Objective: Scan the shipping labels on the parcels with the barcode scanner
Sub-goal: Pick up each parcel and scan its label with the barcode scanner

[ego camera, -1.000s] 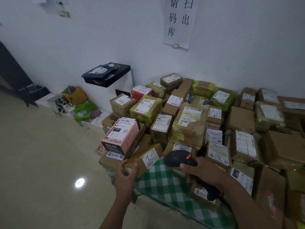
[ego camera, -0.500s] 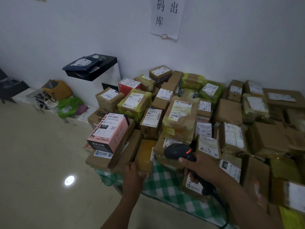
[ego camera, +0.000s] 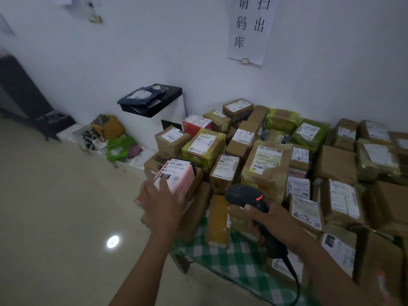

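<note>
A pink box (ego camera: 176,175) with a white shipping label lies on the left edge of a big pile of parcels. My left hand (ego camera: 162,200) holds its near end, thumb lying on the label. My right hand (ego camera: 268,219) grips a black barcode scanner (ego camera: 244,194) by the handle, its red light lit, head pointing left toward the pink box. A faint reddish glow falls on the pink box's label. Several brown and yellow-taped cardboard parcels (ego camera: 263,164) with labels fill the table behind.
The parcels sit on a table with a green checked cloth (ego camera: 234,259). A black tray (ego camera: 152,100) with a dark bag juts from the white wall. Bags (ego camera: 110,129) lie on the floor by the wall at left. A paper sign (ego camera: 250,29) hangs above.
My left hand let go of a brown parcel at the table's front edge and moved up to the pink box. The scanner swung left toward that box.
</note>
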`<state>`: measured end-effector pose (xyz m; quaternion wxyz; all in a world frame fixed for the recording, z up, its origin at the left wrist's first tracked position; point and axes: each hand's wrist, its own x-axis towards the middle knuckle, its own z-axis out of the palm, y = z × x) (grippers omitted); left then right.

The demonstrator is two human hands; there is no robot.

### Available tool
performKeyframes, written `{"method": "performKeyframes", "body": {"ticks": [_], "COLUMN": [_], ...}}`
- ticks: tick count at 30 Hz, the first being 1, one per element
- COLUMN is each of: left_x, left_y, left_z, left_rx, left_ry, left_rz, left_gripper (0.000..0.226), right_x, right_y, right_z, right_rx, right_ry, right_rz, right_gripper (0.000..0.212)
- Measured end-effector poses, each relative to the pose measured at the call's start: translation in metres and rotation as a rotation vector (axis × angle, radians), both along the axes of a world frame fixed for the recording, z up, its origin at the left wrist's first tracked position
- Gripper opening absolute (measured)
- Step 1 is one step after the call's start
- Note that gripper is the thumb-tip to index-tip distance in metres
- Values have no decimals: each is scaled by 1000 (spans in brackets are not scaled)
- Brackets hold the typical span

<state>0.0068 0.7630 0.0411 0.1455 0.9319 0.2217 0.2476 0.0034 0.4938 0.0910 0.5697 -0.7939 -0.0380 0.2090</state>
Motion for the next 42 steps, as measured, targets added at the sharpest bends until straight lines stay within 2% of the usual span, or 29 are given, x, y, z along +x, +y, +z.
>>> {"method": "performKeyframes", "body": {"ticks": [3,5,7,10,12,15,20,23,26,30,32,34,37,39,42], "left_x": [12,16,16,13,9,2,-10,-19,-21,-19,-11,4,33,52,80], "left_y": [27,37,41,37,24,-9,-51,-64,-74,-80,-84,-91,-108,-121,-135], "left_z": [3,-2,-6,-9,-8,-10,-37,-61,-82,-92,-80,-60,-24,0,22], "left_rx": [-124,-174,-264,-445,-423,-318,-214,-208,-355,-366,-310,-283,-411,-563,-780], "left_ry": [332,447,448,328,248,198,373,409,456,597,526,330,100,95,240], "left_rz": [98,82,43,16,-12,-80,-122,-155,-224,-315,-311,-348,-458,-536,-609], "left_gripper": [93,98,97,95,96,99,102,103,107,106,97,83,70,68,65], "right_x": [0,1,2,6,9,13,12,9,6,1,-1,0,8,18,36], "right_y": [11,14,16,16,14,11,1,-7,-16,-31,-38,-45,-54,-60,-65], "right_z": [5,6,8,8,7,3,5,4,3,3,4,4,-1,-1,6], "right_rx": [16,33,41,48,31,21,24,24,20,30,59,74,69,124,176], "right_ry": [-13,-3,1,-6,2,3,-30,-36,-47,-67,-91,-121,-142,-143,-93], "right_rz": [35,42,35,1,-39,-114,-184,-211,-230,-269,-305,-364,-502,-614,-664], "right_gripper": [35,38,38,39,45,42,67,56,43,45,48,47,42,39,28]}}
